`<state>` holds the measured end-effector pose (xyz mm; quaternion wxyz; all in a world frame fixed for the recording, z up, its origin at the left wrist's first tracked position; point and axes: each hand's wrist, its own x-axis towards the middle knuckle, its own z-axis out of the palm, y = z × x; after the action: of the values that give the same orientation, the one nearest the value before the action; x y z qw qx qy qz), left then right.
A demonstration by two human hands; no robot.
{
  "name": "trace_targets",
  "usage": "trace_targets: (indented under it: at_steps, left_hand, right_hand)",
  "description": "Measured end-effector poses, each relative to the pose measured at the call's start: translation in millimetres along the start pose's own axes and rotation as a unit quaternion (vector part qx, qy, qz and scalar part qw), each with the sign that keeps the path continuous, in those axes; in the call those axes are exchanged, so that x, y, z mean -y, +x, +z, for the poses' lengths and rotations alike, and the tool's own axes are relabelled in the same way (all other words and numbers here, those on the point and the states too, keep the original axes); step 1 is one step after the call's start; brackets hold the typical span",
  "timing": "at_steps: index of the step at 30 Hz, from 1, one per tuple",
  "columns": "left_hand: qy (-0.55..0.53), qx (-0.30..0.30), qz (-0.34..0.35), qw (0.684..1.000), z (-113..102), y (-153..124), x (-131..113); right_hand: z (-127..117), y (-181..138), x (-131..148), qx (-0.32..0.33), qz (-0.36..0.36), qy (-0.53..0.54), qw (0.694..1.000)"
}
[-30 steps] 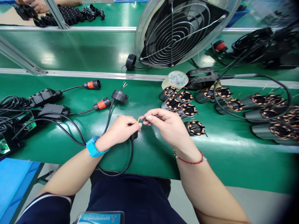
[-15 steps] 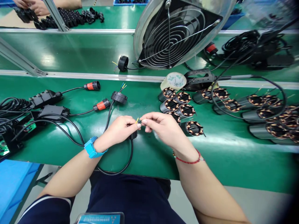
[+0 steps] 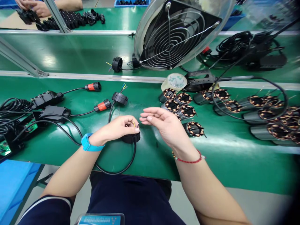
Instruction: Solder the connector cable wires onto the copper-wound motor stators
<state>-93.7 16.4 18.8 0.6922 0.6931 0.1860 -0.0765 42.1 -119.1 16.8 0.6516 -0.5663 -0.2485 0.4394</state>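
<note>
My left hand [image 3: 120, 126] is closed on the wires of a black round cap [image 3: 133, 137], its thumb pressed over them. A yellow wire tip [image 3: 134, 124] and a dark one poke up between the fingers. From the cap a black cable [image 3: 131, 161] loops along the table's front edge. Just right of it, my right hand [image 3: 164, 125] hovers, thumb against the fingers. A small dark piece [image 3: 144, 117] shows at its fingertips, too small to name. Another black cap [image 3: 120, 98] with bare-ended wires lies beyond my left hand.
Several motor stators [image 3: 184, 98] with copper windings stand to the right. At left lie black boxes [image 3: 55, 112] with cables and red-black connectors [image 3: 102, 106]. A fan [image 3: 173, 40] overhangs the back, near a tape roll [image 3: 174, 82]. Across the bench, another person's hands [image 3: 38, 7] handle black parts.
My right hand has drawn slightly away from the wire tips. My left hand has shifted a little left, uncovering more of the cap. Near the fan, the far cap has shifted left.
</note>
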Motion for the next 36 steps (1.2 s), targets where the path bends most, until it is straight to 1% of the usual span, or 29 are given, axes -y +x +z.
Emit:
trace_targets:
  at_steps: [2, 4, 6, 7, 9, 11, 13, 16, 19, 21, 23, 25, 28, 31, 36]
  left_hand:
    - [-0.003, 0.02, -0.003, 1.0, 0.1, 0.9, 2.8]
    - [0.006, 0.026, -0.002, 1.0, 1.1, 2.0, 5.0]
    - [0.018, 0.024, -0.003, 1.0, 2.5, 2.9, 6.1]
    - [0.021, 0.024, -0.005, 0.999, 3.1, 3.1, 6.2]
    - [0.023, 0.026, -0.009, 0.999, 4.0, 3.5, 6.1]
    - [0.022, 0.027, -0.015, 0.999, 4.5, 3.9, 5.9]
    - [0.022, 0.026, -0.02, 0.999, 5.5, 4.5, 6.0]
    - [0.011, 0.028, -0.016, 0.999, 8.0, 5.6, 6.7]
    - [-0.017, 0.039, 0.01, 0.999, 9.6, 5.6, 6.8]
    - [-0.014, 0.054, 0.034, 0.998, 8.4, 4.9, 6.1]
    - [0.008, 0.078, 0.049, 0.996, 5.4, 4.2, 5.0]
    - [0.033, 0.115, 0.055, 0.991, 1.7, 3.9, 4.3]
    - [0.061, 0.153, 0.062, 0.984, -1.4, 4.7, 5.2]
    - [0.073, 0.139, 0.067, 0.985, 1.4, 6.0, 7.2]
    - [0.077, 0.11, 0.087, 0.987, 12.0, 7.7, 10.4]
  right_hand:
    - [0.8, -0.7, -1.1, 0.003, -0.011, -0.017, 1.0]
    - [0.5, -2.4, -1.2, 0.015, -0.027, -0.039, 0.999]
    - [-1.1, -5.0, 0.3, 0.03, -0.054, -0.086, 0.994]
    - [-2.2, -6.5, 1.6, 0.036, -0.072, -0.126, 0.989]
    - [-4.6, -9.0, 4.9, 0.043, -0.11, -0.228, 0.967]
    - [-5.7, -10.8, 7.9, 0.051, -0.145, -0.318, 0.935]
    - [-4.8, -11.8, 9.1, 0.06, -0.174, -0.363, 0.913]
    - [-0.6, -12.4, 6.8, 0.065, -0.202, -0.37, 0.904]
    - [2.1, -11.8, 2.4, 0.058, -0.21, -0.36, 0.907]
    - [1.1, -10.5, 0.7, 0.045, -0.204, -0.349, 0.914]
    - [-1.4, -8.8, 0.3, 0.033, -0.188, -0.332, 0.924]
    - [-3.9, -7.4, 0.8, 0.026, -0.171, -0.316, 0.933]
    - [-5.8, -7.0, 1.7, 0.027, -0.164, -0.305, 0.938]
    - [-6.4, -7.8, 2.1, 0.03, -0.167, -0.297, 0.94]
    - [-9.1, -8.6, 6.4, 0.041, -0.163, -0.295, 0.941]
